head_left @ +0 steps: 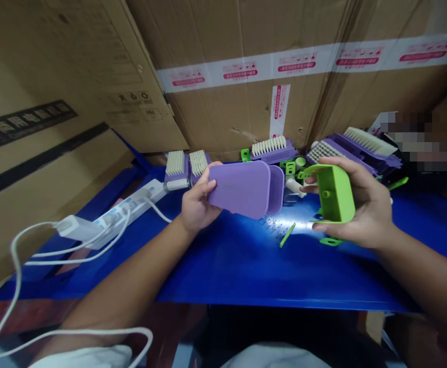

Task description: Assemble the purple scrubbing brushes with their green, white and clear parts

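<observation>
Two hands, both closed on parts, held above the tabletop: left hand wrapped around a purple plastic case, right hand gripping an open green plastic housing by its edges. Green plastic strip lies just ahead. Beyond, bristle brushes with purple backs sit against cardboard cartons.

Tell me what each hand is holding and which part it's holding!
The left hand holds a purple plastic box by its left edge. The right hand holds a green plastic piece by its top and bottom edges.
</observation>
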### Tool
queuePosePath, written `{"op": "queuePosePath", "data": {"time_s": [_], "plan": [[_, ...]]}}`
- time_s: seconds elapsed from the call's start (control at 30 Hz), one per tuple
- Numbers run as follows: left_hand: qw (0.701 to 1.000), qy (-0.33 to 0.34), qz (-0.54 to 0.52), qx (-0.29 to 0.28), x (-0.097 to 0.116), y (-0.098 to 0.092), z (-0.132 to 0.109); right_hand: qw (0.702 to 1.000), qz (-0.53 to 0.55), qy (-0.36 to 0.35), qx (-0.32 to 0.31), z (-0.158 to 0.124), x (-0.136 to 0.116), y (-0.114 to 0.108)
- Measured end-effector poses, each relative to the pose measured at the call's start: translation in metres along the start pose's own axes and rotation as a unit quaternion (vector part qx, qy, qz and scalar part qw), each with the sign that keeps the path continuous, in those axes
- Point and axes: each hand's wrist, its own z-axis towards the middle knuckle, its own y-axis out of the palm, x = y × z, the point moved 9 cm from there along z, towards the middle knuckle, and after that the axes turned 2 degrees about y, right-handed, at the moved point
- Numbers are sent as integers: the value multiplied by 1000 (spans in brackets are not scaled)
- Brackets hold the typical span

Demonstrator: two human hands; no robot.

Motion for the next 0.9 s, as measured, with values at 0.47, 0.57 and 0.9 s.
{"op": "queuePosePath", "data": {"time_s": [0.47,0.57,0.9], "plan": [[1000,-11,22,-11,-6,4,-1,997,-64,-10,-37,-4,-4,13],[999,-1,35,-18,-6,6,0,996,-79,-27,-28,-5,-9,15],[995,-47,66,-56,-21,15,-8,973,-204,-84,-60,-4,-3,27]]}}
